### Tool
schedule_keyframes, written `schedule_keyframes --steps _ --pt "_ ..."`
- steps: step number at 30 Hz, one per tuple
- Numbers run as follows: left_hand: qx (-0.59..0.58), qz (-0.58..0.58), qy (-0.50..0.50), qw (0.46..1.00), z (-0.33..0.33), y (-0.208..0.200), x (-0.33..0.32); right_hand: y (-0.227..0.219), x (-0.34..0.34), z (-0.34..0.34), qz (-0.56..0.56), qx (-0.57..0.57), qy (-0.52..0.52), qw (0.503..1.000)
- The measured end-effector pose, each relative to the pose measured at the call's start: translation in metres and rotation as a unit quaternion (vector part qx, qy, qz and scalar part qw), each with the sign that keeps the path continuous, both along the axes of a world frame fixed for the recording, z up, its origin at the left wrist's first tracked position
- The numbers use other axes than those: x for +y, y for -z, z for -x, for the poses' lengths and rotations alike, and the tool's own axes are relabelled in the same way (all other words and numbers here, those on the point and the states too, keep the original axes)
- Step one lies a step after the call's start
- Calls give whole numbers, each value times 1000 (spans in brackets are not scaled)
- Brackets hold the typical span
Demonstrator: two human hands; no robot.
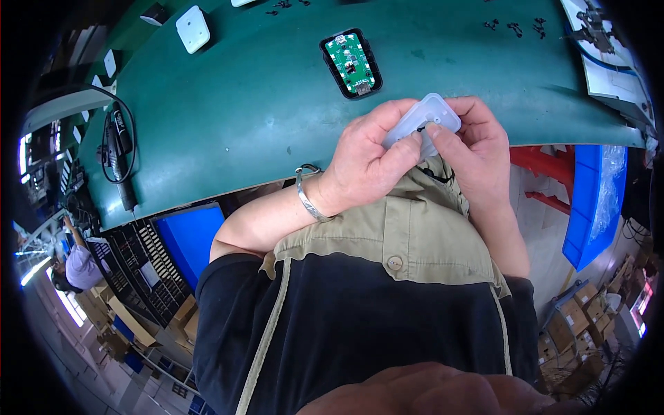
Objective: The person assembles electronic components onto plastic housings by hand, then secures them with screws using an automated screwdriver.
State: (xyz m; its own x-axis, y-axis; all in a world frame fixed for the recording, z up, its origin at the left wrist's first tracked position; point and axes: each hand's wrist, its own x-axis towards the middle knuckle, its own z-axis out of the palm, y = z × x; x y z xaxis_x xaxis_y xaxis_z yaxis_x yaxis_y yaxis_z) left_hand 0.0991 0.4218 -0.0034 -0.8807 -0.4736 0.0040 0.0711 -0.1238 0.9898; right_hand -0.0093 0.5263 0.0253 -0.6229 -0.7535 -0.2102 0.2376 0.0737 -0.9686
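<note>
White plastic cover (423, 119), small rounded-rectangle shell, sits pinched between both your hands just off the near edge of the green table (242, 117). Your left hand (363, 162) wraps it from 8 o'clock, and your right hand (474, 142) closes on it from 3 o'clock, thumb pressed on top. It looks light, stiff and a bit slick, so hold it by the rims. The black tray with the green circuit board (351, 63) lies at 11 o'clock, and the electric screwdriver (119, 155) is way off at 9.
</note>
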Motion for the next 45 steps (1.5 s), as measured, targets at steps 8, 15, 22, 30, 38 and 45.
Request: schedule_keyframes --steps 8,15,22,30,38,45 --pt "13 -2 11 1000 -1 3 0 2 1 -3 3 3 18 1000" --pt "-23 -88 4 996 0 2 4 4 3 -3 0 0 30 1000" --pt "-47 -85 11 995 1 4 5 5 5 -8 13 20 40 999" --pt "-44 -165 75 982 5 -10 -2 19 4 -9 77 -1 34 996" --pt "4 -228 69 971 14 -13 0 14 -16 -9 165 -126 21 978" --pt "-18 310 -55 949 -26 -33 -46 6 -21 12 215 -259 93 937"
